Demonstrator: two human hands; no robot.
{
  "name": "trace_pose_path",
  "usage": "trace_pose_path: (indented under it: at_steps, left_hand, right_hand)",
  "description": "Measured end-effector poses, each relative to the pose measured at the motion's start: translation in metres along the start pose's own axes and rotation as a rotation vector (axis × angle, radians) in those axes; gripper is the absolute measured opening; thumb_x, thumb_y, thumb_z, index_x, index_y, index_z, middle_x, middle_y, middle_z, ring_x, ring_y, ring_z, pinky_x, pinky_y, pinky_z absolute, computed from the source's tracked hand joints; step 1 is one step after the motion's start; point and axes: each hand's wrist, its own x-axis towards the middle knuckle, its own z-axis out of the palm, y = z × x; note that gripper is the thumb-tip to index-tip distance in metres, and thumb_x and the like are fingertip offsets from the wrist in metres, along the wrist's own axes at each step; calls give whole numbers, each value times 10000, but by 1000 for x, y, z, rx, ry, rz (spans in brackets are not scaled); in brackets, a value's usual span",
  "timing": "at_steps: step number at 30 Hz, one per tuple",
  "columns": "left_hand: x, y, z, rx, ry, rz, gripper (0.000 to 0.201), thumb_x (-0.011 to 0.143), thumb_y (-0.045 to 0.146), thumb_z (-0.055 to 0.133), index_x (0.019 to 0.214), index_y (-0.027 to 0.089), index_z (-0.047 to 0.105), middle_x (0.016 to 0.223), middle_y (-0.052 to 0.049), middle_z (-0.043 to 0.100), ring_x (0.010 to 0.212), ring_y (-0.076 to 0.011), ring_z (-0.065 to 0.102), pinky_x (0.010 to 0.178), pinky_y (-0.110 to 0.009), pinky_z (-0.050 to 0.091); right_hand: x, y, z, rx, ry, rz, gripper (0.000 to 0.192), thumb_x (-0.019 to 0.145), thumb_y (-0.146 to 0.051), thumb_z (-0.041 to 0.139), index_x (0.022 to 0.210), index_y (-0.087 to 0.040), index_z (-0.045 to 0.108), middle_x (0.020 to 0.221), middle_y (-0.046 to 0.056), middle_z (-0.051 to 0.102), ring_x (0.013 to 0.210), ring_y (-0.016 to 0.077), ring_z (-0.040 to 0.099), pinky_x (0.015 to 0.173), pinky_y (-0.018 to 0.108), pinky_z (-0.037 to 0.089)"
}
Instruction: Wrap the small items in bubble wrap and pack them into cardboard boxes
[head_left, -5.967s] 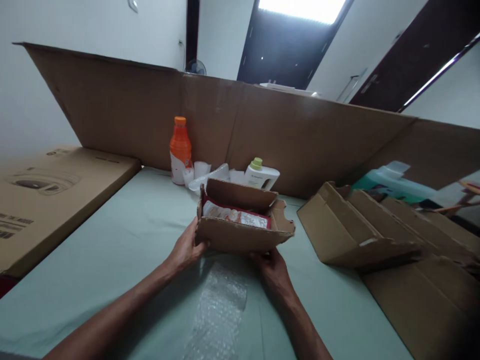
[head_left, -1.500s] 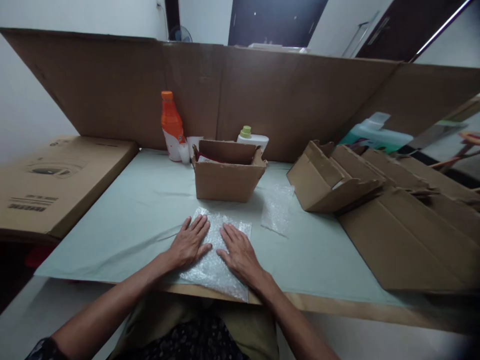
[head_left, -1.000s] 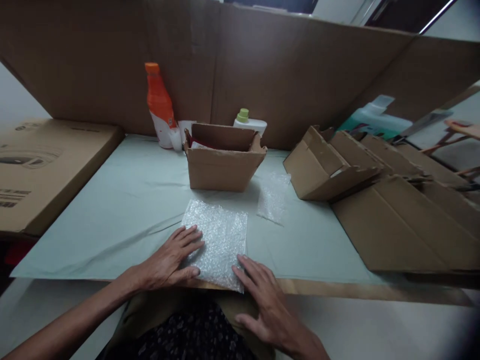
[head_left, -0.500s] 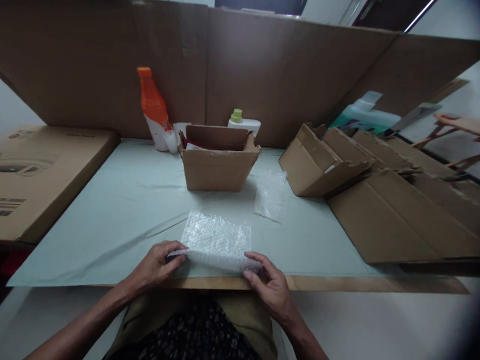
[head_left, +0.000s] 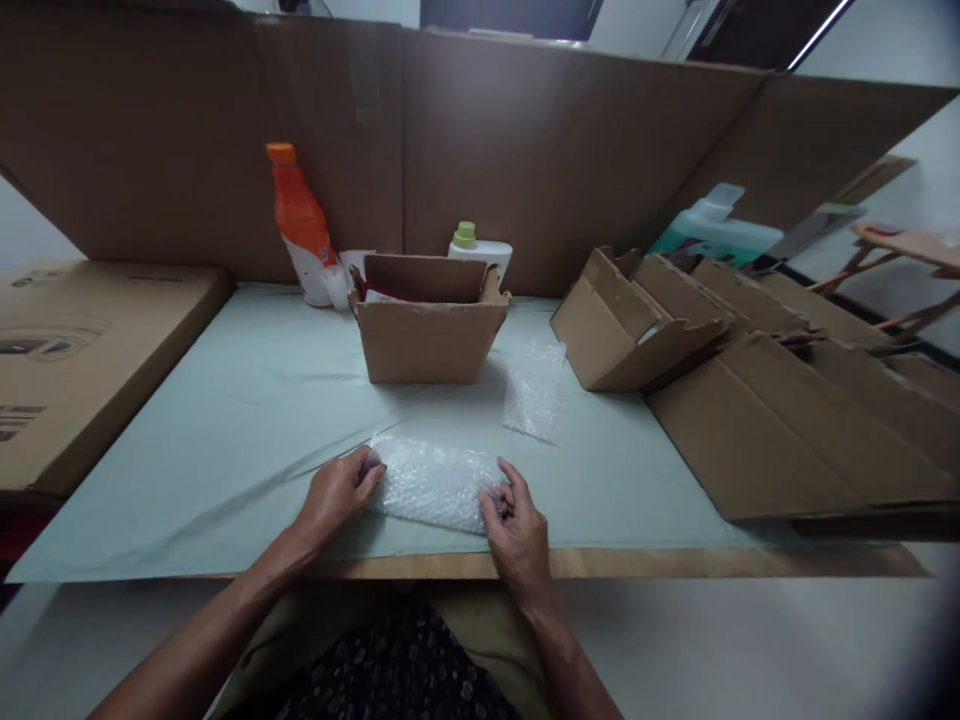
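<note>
A folded sheet of bubble wrap [head_left: 435, 485] lies near the front edge of the cloth-covered table [head_left: 225, 430]. At its left end, my left hand [head_left: 341, 492] pinches the wrap between thumb and fingers. My right hand [head_left: 516, 530] grips the opposite end, thumb on the near side and fingers curled at the far side. Whether anything lies inside the fold cannot be seen. Behind it, a second, smaller piece of bubble wrap [head_left: 534, 390] rests flat on the cloth, apart from both hands.
Beyond the wrap stands an open cardboard box [head_left: 431, 342] with something red and white inside. An orange-and-white bottle [head_left: 300, 230] and a green-capped white bottle [head_left: 480, 248] stand behind. Several open boxes [head_left: 787, 430] line the right; a large flat carton [head_left: 97, 370] sits left.
Both hands have moved forward, folding the near edge of the bubble wrap over the rest. The sheet now forms a narrower strip. The view has shifted slightly.
</note>
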Motion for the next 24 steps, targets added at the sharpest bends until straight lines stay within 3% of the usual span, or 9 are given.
trace_pose_path:
  at_steps: [6,12,15,20,22,24]
  left_hand:
    - [8,10,0,156,-28,-66,163,920,331,539,872,203,628,782,-63,706,741,-237,660,609,-283,324]
    - [8,9,-2,262,30,-46,362,934,360,571,1245,176,559,1123,-119,690,977,-287,677,728,-330,442]
    - [12,6,-4,247,11,-55,338,928,385,581,1180,160,587,1105,-119,670,972,-288,667,758,-350,465]
    - [13,0,3,147,45,-23,175,882,335,590,941,173,618,991,-104,658,894,-272,646,743,-359,467]
    - [12,-3,3,65,71,7,99,856,283,580,884,190,601,912,-68,663,850,-241,641,738,-340,470]
    - [15,-5,-2,-22,81,29,99,855,257,554,921,196,596,877,-41,677,814,-213,644,731,-321,480]
  right_hand:
    - [-5,5,1,-277,74,-156,446,932,-335,493,1329,-154,585,849,54,731,744,208,666,729,325,503]
    - [8,6,-9,-509,61,-238,410,981,-431,482,1219,-131,628,1090,141,715,961,290,622,846,417,458]
    - [21,3,-7,-559,25,-221,385,961,-426,513,1176,-134,642,1144,164,695,976,311,598,836,430,441]
    - [35,-1,1,-231,-19,-154,139,876,-309,550,827,-202,623,956,93,710,882,248,623,802,369,466]
    - [31,-2,-1,-46,-47,-77,119,862,-312,561,851,-205,614,859,54,695,786,203,632,746,320,491]
    - [20,-4,-8,81,-76,2,248,859,-329,588,1058,-188,629,831,26,685,680,162,619,680,280,506]
